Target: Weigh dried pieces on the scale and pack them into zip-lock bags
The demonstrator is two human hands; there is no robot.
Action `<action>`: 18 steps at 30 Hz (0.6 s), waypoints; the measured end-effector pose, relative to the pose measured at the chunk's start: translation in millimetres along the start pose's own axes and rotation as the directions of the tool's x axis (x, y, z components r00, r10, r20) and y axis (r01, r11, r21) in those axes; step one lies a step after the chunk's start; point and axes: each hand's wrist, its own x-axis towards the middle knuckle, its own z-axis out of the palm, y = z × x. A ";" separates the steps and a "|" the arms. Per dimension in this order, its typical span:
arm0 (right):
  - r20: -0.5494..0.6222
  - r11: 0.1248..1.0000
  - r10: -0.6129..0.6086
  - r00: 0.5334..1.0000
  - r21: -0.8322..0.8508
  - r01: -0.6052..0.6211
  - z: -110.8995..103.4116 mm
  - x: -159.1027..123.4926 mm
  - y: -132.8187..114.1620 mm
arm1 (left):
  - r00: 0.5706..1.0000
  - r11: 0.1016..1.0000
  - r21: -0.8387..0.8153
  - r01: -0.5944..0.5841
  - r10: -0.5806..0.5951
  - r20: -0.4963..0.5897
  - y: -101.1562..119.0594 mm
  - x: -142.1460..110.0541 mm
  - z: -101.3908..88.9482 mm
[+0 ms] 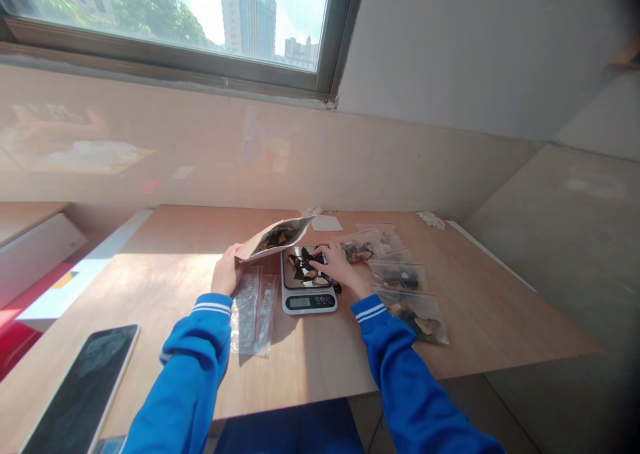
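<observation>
The left hand (227, 271) pinches the paper bag (257, 244) at eleven o'clock from the scale (310, 302), and the right hand (339, 261) (pinching or spread, I cannot tell) had best handle the dried pieces (305, 267) on the scale lightly.

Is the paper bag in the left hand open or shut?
Open: the paper bag, held in the left hand, has a gaping mouth, with dark brown pieces visible inside.

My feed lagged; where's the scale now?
In the head view, the scale sits near centre, right of the flat clear bags and left of the filled bags, with the right hand at the dark pieces on top.
</observation>
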 end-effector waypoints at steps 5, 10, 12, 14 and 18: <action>-0.037 1.000 -0.015 0.999 -0.019 0.014 3.5 2.9 2.4 | 1.000 1.000 -0.006 0.005 -0.005 0.000 -0.4 0.4 0.1; -0.120 0.999 0.029 0.992 0.017 -0.027 -1.0 10.2 -2.7 | 1.000 1.000 -0.011 0.012 -0.012 0.003 3.3 0.2 -1.2; -0.144 0.997 0.052 0.988 0.067 -0.043 -4.9 12.8 -6.4 | 1.000 1.000 -0.014 0.018 -0.018 0.007 5.2 0.0 -1.8; -0.154 0.991 0.071 0.986 0.120 -0.053 -8.8 13.6 -11.9 | 1.000 1.000 -0.015 0.018 -0.018 0.004 6.5 -0.2 -2.2; -0.082 0.991 0.014 0.997 0.131 -0.003 -10.4 9.1 -31.7 | 1.000 1.000 0.002 0.022 -0.022 0.002 6.8 -0.2 -2.3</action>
